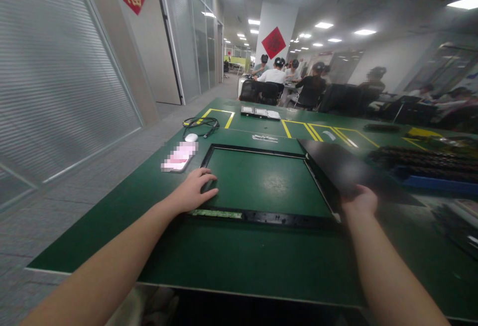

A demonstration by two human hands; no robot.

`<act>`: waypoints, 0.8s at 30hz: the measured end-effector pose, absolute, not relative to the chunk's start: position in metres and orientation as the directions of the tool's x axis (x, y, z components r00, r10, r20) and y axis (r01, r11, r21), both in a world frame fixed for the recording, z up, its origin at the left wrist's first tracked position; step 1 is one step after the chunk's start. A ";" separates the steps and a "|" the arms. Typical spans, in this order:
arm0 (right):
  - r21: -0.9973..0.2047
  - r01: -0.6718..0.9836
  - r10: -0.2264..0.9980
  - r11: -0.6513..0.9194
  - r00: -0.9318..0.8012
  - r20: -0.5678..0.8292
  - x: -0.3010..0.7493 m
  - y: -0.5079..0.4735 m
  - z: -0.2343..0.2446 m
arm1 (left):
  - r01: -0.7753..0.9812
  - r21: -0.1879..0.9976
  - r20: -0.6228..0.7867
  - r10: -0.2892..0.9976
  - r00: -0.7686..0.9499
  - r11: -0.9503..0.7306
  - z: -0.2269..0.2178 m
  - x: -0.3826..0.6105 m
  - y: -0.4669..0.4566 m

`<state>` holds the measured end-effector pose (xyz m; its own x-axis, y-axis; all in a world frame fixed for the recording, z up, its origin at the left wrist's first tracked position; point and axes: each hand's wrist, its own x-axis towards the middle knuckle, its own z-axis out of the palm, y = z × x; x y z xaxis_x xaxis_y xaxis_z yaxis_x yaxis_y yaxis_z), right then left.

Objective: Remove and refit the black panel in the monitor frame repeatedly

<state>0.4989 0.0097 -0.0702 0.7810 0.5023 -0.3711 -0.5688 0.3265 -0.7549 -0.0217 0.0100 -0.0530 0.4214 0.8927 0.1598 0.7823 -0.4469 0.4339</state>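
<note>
A black rectangular frame [284, 218] lies flat on a green-topped table [201, 261]; it looks like a monitor bezel. Along its near side runs a green circuit strip [216, 214]. My left hand [194, 189] rests over the frame's left side, fingers apart, hiding part of that side. At the frame's right, my right hand [360, 200] grips the near edge of a thin dark panel [336, 164], which is tilted and partly overlaps the frame's right side. The right fingertips are hidden beneath the panel.
Left of the frame lie a phone [179, 158], a white round object [191, 138] and a coiled black cable [201, 126]. Small boxed parts [260, 112] sit farther back. Dark stacked pieces and a blue tray [429, 181] stand right. People sit beyond the table.
</note>
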 end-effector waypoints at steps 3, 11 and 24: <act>-0.758 -0.562 0.485 0.331 0.790 -0.374 0.497 0.009 -0.069 | 0.785 0.434 0.146 0.894 0.424 -0.443 -0.051 -0.021 0.008; -0.771 -0.548 0.484 0.323 0.796 -0.363 0.496 0.009 -0.069 | 0.779 0.452 0.140 0.897 0.420 -0.435 -0.048 -0.022 0.005; -0.776 -0.554 0.515 0.301 0.779 -0.357 0.500 0.009 -0.069 | 0.764 0.464 0.118 0.886 0.448 -0.448 -0.048 -0.024 0.004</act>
